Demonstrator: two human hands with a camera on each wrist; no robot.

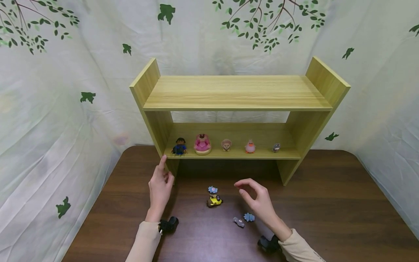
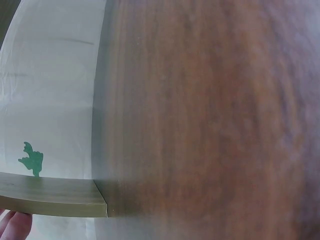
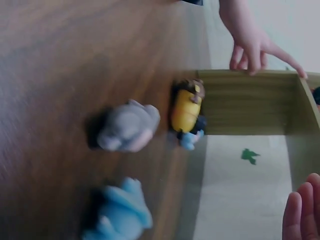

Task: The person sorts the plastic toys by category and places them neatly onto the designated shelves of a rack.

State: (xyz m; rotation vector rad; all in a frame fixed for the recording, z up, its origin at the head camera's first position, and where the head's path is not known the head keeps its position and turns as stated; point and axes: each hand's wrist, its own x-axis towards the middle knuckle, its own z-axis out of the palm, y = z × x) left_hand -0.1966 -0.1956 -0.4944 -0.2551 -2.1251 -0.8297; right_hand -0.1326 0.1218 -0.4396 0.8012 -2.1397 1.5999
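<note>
My left hand [image 1: 159,191] touches the front edge of the left side panel of a wooden shelf [image 1: 239,92], its index finger stretched up to the corner of the lower board. My right hand [image 1: 260,202] hovers over the table with fingers loosely bent and nothing between them. Close to it lie a grey toy figure [image 3: 128,127] and a blue toy figure [image 3: 122,212]. Farther in, a yellow and brown toy figure [image 1: 214,200] lies beside a small blue toy figure [image 1: 212,189].
On the lower board, from left to right, stand a blue-clad figure [image 1: 179,147], a pink bear [image 1: 202,145], a small tan figure [image 1: 226,145], a pink bird [image 1: 250,147] and a tiny grey figure [image 1: 276,147]. A leaf-printed curtain [image 1: 98,65] hangs behind the brown table [image 1: 327,203].
</note>
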